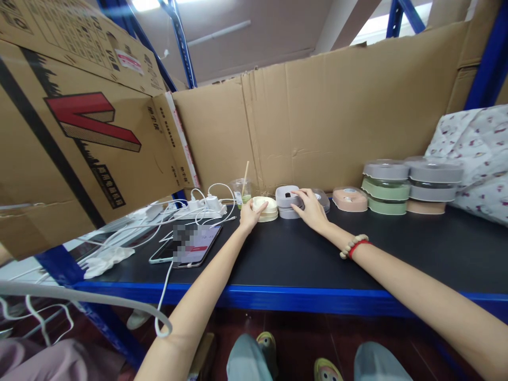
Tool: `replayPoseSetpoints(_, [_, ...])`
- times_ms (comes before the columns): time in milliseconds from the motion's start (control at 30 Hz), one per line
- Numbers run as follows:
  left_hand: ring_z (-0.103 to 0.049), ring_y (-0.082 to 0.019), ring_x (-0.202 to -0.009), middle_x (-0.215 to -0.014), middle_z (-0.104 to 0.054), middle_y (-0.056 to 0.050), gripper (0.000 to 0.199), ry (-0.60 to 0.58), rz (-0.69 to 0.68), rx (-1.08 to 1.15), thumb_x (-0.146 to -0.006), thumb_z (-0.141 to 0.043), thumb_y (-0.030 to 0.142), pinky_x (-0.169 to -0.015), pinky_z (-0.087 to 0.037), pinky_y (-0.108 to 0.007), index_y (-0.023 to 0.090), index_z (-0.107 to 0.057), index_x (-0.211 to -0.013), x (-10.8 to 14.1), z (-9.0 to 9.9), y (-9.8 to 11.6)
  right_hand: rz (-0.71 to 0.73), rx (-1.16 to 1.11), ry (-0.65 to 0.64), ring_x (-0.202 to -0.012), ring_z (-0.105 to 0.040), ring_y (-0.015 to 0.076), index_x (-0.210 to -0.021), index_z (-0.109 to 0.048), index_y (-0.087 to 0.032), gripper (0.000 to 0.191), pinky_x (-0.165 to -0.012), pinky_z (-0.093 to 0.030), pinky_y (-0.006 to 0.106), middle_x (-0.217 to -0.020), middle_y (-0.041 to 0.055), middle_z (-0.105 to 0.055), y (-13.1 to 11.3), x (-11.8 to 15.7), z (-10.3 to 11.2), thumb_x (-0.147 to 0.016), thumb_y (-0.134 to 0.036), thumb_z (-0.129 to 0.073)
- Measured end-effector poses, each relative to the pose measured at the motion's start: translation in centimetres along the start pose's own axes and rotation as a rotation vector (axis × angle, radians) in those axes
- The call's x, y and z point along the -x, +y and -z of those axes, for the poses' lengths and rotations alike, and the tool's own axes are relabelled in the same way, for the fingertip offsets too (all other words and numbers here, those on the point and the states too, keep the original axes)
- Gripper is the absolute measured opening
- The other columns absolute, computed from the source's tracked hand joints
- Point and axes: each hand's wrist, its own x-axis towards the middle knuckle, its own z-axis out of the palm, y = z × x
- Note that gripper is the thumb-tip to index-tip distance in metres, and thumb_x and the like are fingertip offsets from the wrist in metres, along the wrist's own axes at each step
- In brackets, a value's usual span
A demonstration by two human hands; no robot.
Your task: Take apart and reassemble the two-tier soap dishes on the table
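Near the back of the black shelf, my left hand grips the left side of a cream round container stack, its thumb over the top. Just to the right, my right hand has its thumb and fingers on the right side of a grey-purple container stack, which shows a dark square opening. The two stacks stand close together. Behind my right hand, a clear-lidded grey container is partly hidden. A pink container sits farther right.
Stacked green and grey containers and another grey stack stand right, beside patterned fabric. Left are phones, a power strip, cables and a cup with a straw. Cardboard walls the back. Another person's legs show lower left.
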Motion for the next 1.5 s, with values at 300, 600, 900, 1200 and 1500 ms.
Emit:
replayPoseSetpoints(300, [-0.047,-0.024,-0.116,-0.123,-0.053,-0.008,0.048,-0.1,-0.032,-0.377,-0.083,-0.06,0.038,-0.092,-0.038,-0.029,0.022,-0.049,-0.127,1.0,0.5,0.6,0.001,0.038,-0.052,-0.104,-0.052,0.0241,-0.102,-0.061,-0.023,0.03,-0.086,-0.047,0.041,-0.11,0.0076,-0.053,0.7,-0.1,-0.1,-0.072,-0.018,-0.055])
replayPoseSetpoints(600, [-0.052,-0.023,-0.109,-0.115,-0.058,-0.007,0.046,-0.157,-0.069,-0.494,-0.077,-0.066,0.041,-0.085,-0.04,-0.026,0.022,-0.056,-0.118,0.8,0.5,0.3,-0.052,0.074,-0.096,-0.1,-0.055,0.0243,-0.107,-0.06,-0.019,0.033,-0.083,-0.048,0.039,-0.113,0.0095,-0.052,0.3,0.0,0.2,-0.075,-0.018,-0.052])
replayPoseSetpoints(900, [-0.056,-0.023,-0.103,-0.117,-0.056,-0.006,0.044,-0.07,-0.074,-0.413,-0.085,-0.056,0.038,-0.083,-0.042,-0.026,0.022,-0.05,-0.126,1.0,0.6,0.3,-0.053,0.066,-0.025,-0.097,-0.057,0.0238,-0.105,-0.06,-0.019,0.032,-0.08,-0.05,0.038,-0.11,0.0099,-0.053,0.3,0.0,0.1,-0.076,-0.018,-0.048])
replayPoseSetpoints(1200, [-0.061,-0.019,-0.086,-0.106,-0.061,-0.004,0.03,-0.088,-0.035,-0.409,-0.09,-0.046,0.04,-0.078,-0.043,-0.026,0.022,-0.057,-0.111,1.0,0.5,0.4,-0.082,0.091,-0.041,-0.094,-0.057,0.0233,-0.103,-0.06,-0.02,0.032,-0.078,-0.05,0.037,-0.109,0.0093,-0.053,0.0,0.0,0.4,-0.073,-0.017,-0.048])
replayPoseSetpoints(1500, [-0.053,-0.024,-0.106,-0.116,-0.054,-0.007,0.031,-0.072,-0.02,-0.45,-0.096,-0.029,0.034,-0.085,-0.041,-0.032,0.023,-0.054,-0.111,1.4,0.4,1.1,-0.092,0.149,0.085,-0.095,-0.053,0.0252,-0.105,-0.059,-0.019,0.036,-0.084,-0.044,0.043,-0.104,0.0119,-0.054,0.6,-0.4,0.1,-0.075,-0.015,-0.039])
